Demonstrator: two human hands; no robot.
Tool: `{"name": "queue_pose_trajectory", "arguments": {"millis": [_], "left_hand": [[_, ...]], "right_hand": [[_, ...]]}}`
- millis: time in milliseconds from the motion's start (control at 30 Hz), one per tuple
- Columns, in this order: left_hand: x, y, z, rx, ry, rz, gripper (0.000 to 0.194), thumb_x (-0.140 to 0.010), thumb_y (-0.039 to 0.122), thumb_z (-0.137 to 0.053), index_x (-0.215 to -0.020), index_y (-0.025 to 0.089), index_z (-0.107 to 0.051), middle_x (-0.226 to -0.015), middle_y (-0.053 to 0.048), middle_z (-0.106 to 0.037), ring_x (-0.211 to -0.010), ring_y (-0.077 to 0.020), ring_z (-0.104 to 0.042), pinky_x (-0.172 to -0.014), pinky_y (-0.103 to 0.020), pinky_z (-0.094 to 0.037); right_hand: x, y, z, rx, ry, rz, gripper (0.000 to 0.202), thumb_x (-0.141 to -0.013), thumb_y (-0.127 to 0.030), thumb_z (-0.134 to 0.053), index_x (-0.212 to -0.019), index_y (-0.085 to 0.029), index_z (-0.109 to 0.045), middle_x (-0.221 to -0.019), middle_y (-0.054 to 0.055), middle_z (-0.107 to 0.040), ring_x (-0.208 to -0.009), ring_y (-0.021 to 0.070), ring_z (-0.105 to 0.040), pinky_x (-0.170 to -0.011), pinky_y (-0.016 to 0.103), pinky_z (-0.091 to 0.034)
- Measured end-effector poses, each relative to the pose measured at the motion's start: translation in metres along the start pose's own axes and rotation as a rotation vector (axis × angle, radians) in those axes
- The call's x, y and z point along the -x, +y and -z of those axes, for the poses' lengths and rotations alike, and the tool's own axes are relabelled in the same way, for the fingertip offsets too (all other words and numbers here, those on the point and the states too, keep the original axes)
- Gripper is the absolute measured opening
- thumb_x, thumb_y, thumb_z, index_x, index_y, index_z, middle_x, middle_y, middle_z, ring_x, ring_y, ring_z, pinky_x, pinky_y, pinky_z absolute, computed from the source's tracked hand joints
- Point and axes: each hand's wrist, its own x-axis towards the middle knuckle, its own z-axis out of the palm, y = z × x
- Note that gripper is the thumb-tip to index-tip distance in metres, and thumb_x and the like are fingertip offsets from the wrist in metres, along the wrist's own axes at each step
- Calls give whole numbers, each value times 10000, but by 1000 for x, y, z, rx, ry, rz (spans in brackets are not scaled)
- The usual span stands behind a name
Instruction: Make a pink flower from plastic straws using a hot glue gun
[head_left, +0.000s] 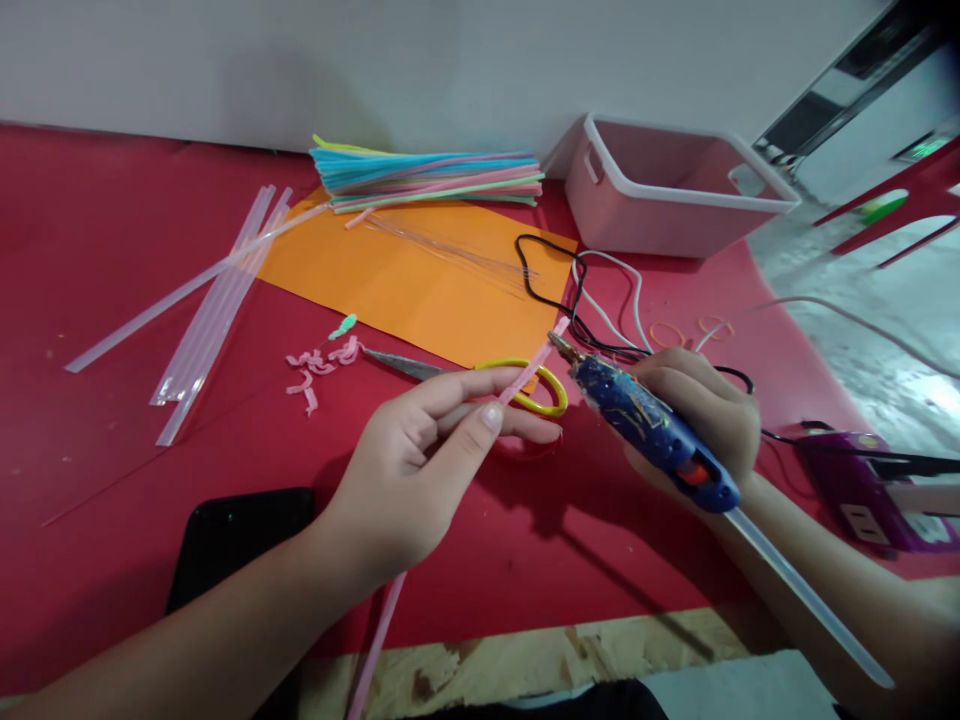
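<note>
Between the thumb and fingers of my left hand [420,465] is a pink pipe cleaner [531,368], its tip pointing up and to the right. Its tail hangs below the hand over the table's front edge. My right hand [701,410] is wrapped round a blue glue gun [645,425] with a clear glue stick poking out of its back end. The gun's metal nozzle touches or nearly touches the pipe cleaner near its tip. Behind my left fingers lie scissors [555,395] with yellow handles, partly hidden. Several curled pink pieces [319,362] and a green piece [343,327] lie left of the blades.
Glue sticks [225,285] lie at the left, with a black phone [240,535] nearer me. Coloured pipe cleaners [427,180] rest on an orange sheet [420,285] at the back. A pink basket [652,205], a cord [536,290] and a purple power strip [855,500] are at the right.
</note>
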Motion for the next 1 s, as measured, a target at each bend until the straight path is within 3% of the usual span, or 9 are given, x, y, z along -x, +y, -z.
{"name": "queue_pose_trajectory", "arguments": {"millis": [467, 667, 1000], "left_hand": [[1, -2, 1, -34, 11, -4, 194, -970, 193, -575, -1120, 233, -690, -905, 7, -820, -883, -97, -735, -763, -167, -547], [0, 0, -1, -14, 10, 5, 184, -973, 186, -565, -1106, 223, -686, -915, -1, -821, -846, -91, -737, -748, -170, -554], [0, 1, -1, -42, 11, 16, 183, -976, 195, -562, -1115, 219, -678, -920, 1, -822, -869, -93, -734, -772, -181, -543]], "right_hand": [[1, -1, 1, -49, -26, 50, 70, -922, -203, -566, -879, -210, -621, -768, 19, -624, -714, 168, -592, -704, 333, -429], [2, 5, 2, -4, 67, 3, 124, -829, -74, -633, -874, -187, -611, -802, 26, -618, -716, 149, -585, -652, 294, -413], [0, 2, -3, -37, -16, 30, 49, -887, -160, -613, -882, -208, -607, -775, 10, -613, -709, 153, -581, -697, 318, -403]]}}
